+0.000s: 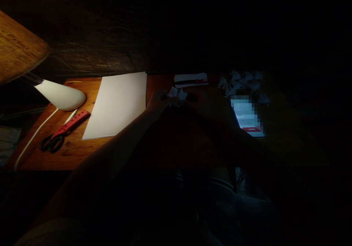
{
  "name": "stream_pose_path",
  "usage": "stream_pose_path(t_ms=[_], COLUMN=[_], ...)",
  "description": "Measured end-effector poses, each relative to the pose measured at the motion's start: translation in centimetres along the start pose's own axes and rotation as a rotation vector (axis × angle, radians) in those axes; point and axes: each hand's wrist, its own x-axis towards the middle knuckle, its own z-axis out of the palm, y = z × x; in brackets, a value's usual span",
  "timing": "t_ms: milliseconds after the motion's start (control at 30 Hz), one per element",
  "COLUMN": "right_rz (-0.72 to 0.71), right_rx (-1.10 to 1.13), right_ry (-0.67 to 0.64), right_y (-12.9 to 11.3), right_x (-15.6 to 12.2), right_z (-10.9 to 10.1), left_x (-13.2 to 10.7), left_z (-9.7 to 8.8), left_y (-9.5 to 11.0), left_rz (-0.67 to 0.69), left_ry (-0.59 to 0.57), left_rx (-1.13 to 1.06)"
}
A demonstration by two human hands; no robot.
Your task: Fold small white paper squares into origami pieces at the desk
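Note:
Between my two hands is a small folded piece of white paper with pointed corners, held above the wooden table. My left hand grips it from the left, fingers closed on its edge. From the right, my right hand closes on the other side, though it lies in deep shadow. Just behind my hands are small white paper slips with a dark, red-ended pen or knife across them. Several folded white paper pieces lie in a pile to the right.
A stack of white paper lies left on the wooden table. Scissors with black handles lie beside it, with a red-patterned cover. A lamp with a cord stands far left. A lit phone lies right.

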Motion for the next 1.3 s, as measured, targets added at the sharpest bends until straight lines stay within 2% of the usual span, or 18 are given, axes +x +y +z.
stream_pose_path(t_ms=[267, 467, 633, 800, 1067, 1300], right_rz=[0.070, 0.092, 0.137, 0.137, 0.080, 0.056], right_rx=[-0.041, -0.172, -0.127, -0.105, -0.006, -0.087], right_ry=[0.106, 0.077, 0.133, 0.146, 0.090, 0.091], right_y=[-2.3, -4.1, -4.9, -4.4, -3.0, -3.9], right_x=[-1.0, -1.6, -2.1, -1.9, -1.4, -1.8], right_z=[-0.3, -1.3, -1.5, -1.4, -1.4, -1.8], left_x=[0.2, 0.2, 0.0, -0.3, 0.1, 0.0], left_z=[-0.3, 0.1, 0.1, 0.2, 0.1, 0.1], left_y=[-0.9, -0.4, -0.3, 0.2, -0.4, -0.4], left_rz=[0.031, 0.045, 0.033, 0.030, 0.101, 0.068], left_ry=[-0.003, 0.000, -0.063, -0.149, 0.010, 0.007], left_rx=[-0.040, -0.169, -0.045, 0.062, 0.083, 0.064])
